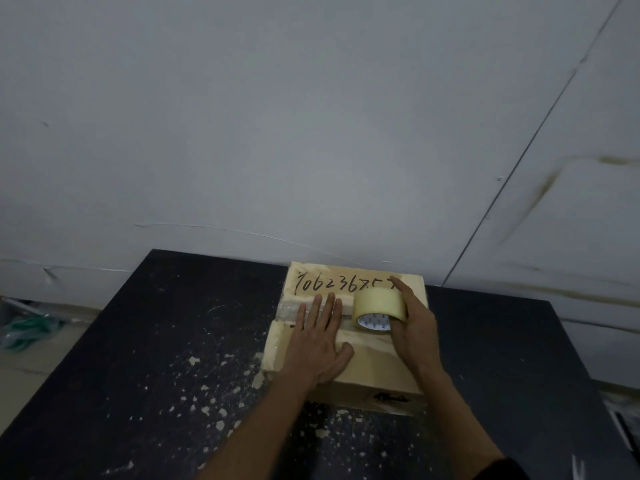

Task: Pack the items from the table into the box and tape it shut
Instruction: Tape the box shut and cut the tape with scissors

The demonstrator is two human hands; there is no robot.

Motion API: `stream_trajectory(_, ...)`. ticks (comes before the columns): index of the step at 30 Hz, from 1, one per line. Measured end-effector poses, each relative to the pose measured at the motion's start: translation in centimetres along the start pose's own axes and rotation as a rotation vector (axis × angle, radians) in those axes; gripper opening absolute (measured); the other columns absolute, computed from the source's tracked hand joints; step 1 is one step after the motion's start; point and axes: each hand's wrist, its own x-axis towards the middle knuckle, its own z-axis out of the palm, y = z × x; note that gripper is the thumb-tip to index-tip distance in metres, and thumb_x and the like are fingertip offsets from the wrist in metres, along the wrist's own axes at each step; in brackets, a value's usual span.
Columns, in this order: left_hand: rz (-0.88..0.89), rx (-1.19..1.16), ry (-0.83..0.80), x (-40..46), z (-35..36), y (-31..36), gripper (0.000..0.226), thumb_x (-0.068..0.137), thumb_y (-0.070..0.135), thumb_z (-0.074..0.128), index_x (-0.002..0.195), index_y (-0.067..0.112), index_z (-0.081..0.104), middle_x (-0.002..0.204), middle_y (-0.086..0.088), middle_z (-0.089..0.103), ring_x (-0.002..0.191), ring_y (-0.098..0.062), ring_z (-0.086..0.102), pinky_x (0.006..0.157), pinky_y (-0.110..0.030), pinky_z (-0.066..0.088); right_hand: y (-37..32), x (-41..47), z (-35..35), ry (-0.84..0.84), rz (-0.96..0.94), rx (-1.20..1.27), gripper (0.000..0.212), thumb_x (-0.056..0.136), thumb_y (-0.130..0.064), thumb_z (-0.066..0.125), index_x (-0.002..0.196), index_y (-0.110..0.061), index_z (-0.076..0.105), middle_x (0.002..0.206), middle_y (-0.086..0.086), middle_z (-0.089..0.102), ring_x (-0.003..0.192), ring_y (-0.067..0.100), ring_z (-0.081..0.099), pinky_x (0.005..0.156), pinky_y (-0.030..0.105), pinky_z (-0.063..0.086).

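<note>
Far left, at about nine o'clock past the table edge, a blurred green-and-clear heap [26,329] on the pale floor, too soft to identify. Next, the dark table [145,358], scuffed and flecked with pale chips, filling the lower half and backed by a grey wall [277,116]. Toward the table's middle, at roughly twelve o'clock from the wearer, the cardboard box [349,367], flaps folded down, black handwritten characters [343,285] along its far flap. Across the seam between the flaps, a strip of clear shiny tape [289,308], running from the box's left edge toward the centre. Flat on that seam, the left hand [320,337], fingers straight and spread a little, thumb out toward three o'clock, palm pressing down on the box top. Just beside it at three o'clock, almost touching its fingertips, the roll of tan tape [379,304], standing on edge on the box top, its white printed core facing the wearer. Around the roll, the right hand [414,322], curled over it from the right side, forefinger stretched across the top toward eleven o'clock, thumb tucked under near the core. Further right, bare tabletop, then at two o'clock a dark line [540,133] slanting up the wall, with brownish smears [540,192] beside it.
</note>
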Motion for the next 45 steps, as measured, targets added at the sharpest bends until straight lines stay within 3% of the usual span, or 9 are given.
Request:
stream_trajectory(2,-0.003,0.004,-0.004,0.0,0.1,0.3,0.086,0.088,0.063,0.029,0.155,0.012,0.012,0.162,-0.012,0.004,0.149,-0.037,0.006,0.114,-0.053,0.003,0.1,-0.3,0.4,-0.002,0.030,0.039,0.072,0.081,0.002,0.059,0.141,-0.034,0.040,0.131,-0.002,0.056,0.105,0.024,0.057,0.085,0.040,0.050)
stream_trajectory(6,-0.008,0.018,-0.006,0.3,0.4,1.9,0.087,0.087,0.070,0.020,0.156,0.021,0.002,0.162,-0.006,-0.013,0.146,-0.038,-0.020,0.113,-0.064,-0.012,0.4,-0.7,0.8,0.016,0.057,-0.049,0.060,0.082,-0.018,0.070,0.133,-0.035,0.041,0.116,-0.005,0.055,0.105,0.020,0.048,0.081,0.033,0.037)
stream_trajectory(11,0.001,-0.014,0.014,0.3,0.5,1.8,0.087,0.090,0.063,0.028,0.155,0.009,0.009,0.163,-0.011,0.000,0.150,-0.030,-0.006,0.116,-0.051,0.000,1.0,-0.4,-0.3,-0.009,0.098,-0.106,0.056,0.088,-0.007,0.061,0.141,-0.016,0.046,0.125,0.018,0.057,0.111,0.034,0.050,0.089,0.039,0.042)
stream_trajectory(17,0.013,0.002,0.029,0.5,0.8,1.9,0.086,0.090,0.062,0.027,0.155,0.009,0.007,0.162,-0.011,-0.003,0.149,-0.032,-0.005,0.115,-0.050,-0.001,2.4,-0.1,-2.2,0.077,0.091,0.062,0.055,0.083,0.006,0.060,0.134,-0.015,0.056,0.133,0.011,0.059,0.118,0.027,0.056,0.099,0.042,0.048)
stream_trajectory(22,0.009,0.001,-0.009,0.5,0.8,3.1,0.085,0.089,0.062,0.029,0.155,0.012,0.010,0.163,-0.009,0.000,0.148,-0.041,-0.002,0.112,-0.062,0.002,2.5,-0.9,-1.3,0.047,0.060,0.055,0.059,0.085,0.005,0.059,0.139,-0.016,0.049,0.138,0.012,0.054,0.123,0.029,0.051,0.100,0.039,0.044)
stream_trajectory(29,0.010,-0.028,0.007,0.8,1.1,4.4,0.084,0.088,0.057,0.036,0.151,0.003,0.022,0.160,-0.016,0.017,0.148,-0.036,0.014,0.112,-0.052,0.009,2.9,-0.8,-0.7,0.061,0.070,-0.193,0.056,0.086,-0.019,0.061,0.140,-0.023,0.049,0.110,0.012,0.058,0.106,0.031,0.048,0.086,0.030,0.030)
stream_trajectory(33,0.022,-0.030,-0.002,1.0,1.0,4.4,0.084,0.089,0.058,0.023,0.153,0.007,0.001,0.161,-0.015,-0.007,0.148,-0.034,-0.011,0.115,-0.050,-0.004,3.1,-0.7,-0.8,0.054,0.149,-0.102,0.059,0.089,-0.010,0.060,0.144,-0.023,0.045,0.124,0.015,0.052,0.111,0.031,0.048,0.090,0.032,0.036)
stream_trajectory(36,0.019,-0.038,-0.007,1.0,0.8,4.3,0.085,0.088,0.059,0.018,0.153,0.009,-0.006,0.159,-0.014,-0.017,0.147,-0.032,-0.020,0.116,-0.050,-0.007,2.8,-1.1,-1.1,0.239,0.157,0.076,0.056,0.090,0.000,0.055,0.144,-0.014,0.048,0.137,0.011,0.056,0.122,0.024,0.052,0.101,0.031,0.040)
stream_trajectory(45,0.023,-0.026,-0.020,1.3,0.5,5.6,0.085,0.086,0.065,0.017,0.155,0.019,-0.001,0.161,-0.008,-0.013,0.144,-0.042,-0.020,0.113,-0.061,-0.013,3.1,-1.2,-1.1,0.261,0.134,0.121,0.061,0.085,0.002,0.059,0.142,-0.017,0.049,0.136,0.005,0.055,0.121,0.020,0.052,0.101,0.039,0.045)
